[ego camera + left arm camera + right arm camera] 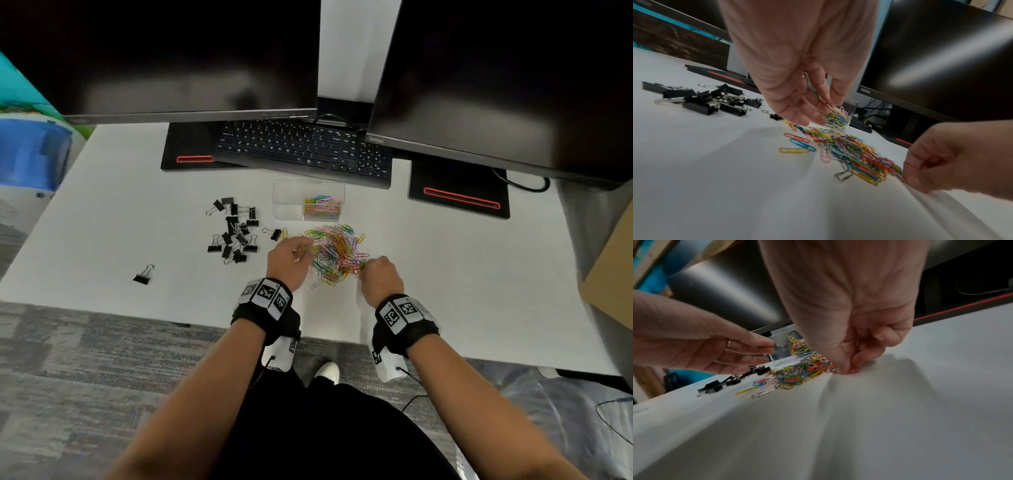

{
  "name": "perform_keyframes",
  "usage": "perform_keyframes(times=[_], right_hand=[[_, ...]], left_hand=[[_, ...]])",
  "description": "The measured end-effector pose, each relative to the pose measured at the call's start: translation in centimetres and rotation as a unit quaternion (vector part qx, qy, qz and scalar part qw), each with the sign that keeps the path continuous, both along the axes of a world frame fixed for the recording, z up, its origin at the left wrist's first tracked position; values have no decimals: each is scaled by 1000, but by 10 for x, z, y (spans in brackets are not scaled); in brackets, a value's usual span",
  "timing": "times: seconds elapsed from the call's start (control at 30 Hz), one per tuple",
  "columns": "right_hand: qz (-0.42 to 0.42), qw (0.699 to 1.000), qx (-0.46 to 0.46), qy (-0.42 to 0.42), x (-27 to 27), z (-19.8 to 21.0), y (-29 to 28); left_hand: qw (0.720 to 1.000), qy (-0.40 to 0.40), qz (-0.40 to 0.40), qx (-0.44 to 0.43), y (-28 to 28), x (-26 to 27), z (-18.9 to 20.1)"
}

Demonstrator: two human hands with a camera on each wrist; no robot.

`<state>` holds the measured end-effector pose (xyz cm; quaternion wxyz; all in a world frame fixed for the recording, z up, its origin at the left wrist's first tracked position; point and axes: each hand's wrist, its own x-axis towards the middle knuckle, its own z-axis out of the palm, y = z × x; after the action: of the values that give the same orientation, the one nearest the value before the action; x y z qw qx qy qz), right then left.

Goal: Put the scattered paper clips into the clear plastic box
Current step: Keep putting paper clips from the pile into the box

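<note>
A heap of coloured paper clips [337,255] lies on the white desk [120,222], just in front of the clear plastic box [291,200]. The box's right compartment holds more coloured clips [322,207]. My left hand [305,245] hovers over the heap's left side, fingers straight and loose [764,350], with nothing plainly held. At the heap's near right edge, my right hand [368,265] is curled down to the desk. Its thumb and forefinger pinch an orange paper clip [854,370].
A cluster of black binder clips [234,233] lies left of the heap, and a lone one [144,274] sits nearer the desk's front left. Behind the box are a black keyboard [305,150] and two dark monitors [171,58]. A cardboard box [613,267] stands at the right edge.
</note>
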<state>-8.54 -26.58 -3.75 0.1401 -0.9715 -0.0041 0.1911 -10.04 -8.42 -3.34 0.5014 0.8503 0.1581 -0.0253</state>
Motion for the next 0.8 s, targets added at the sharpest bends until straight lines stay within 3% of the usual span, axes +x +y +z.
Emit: perform_keyframes(times=[0.13, 0.33, 0.4, 0.47, 0.53, 0.6, 0.7, 0.8], right_hand=[[58, 996, -73, -2, -4, -1, 6], [103, 990, -89, 32, -3, 6, 3], [92, 995, -33, 31, 1, 11, 3], [62, 994, 91, -7, 5, 17, 9], [48, 974, 215, -50, 8, 28, 19], [52, 956, 279, -68, 10, 39, 27], [46, 952, 293, -68, 14, 39, 26], [49, 965, 253, -39, 12, 25, 17]], left_hand=[[999, 18, 44, -22, 7, 4, -1], [993, 54, 59, -87, 2, 10, -5], [987, 76, 50, -133, -3, 14, -6], [969, 97, 68, -216, -12, 17, -3], [946, 137, 82, -282, -20, 19, 0], [920, 174, 96, -337, -24, 19, 4], [890, 200, 127, -391, -21, 16, 6], [879, 200, 165, -400, -10, 13, 5]])
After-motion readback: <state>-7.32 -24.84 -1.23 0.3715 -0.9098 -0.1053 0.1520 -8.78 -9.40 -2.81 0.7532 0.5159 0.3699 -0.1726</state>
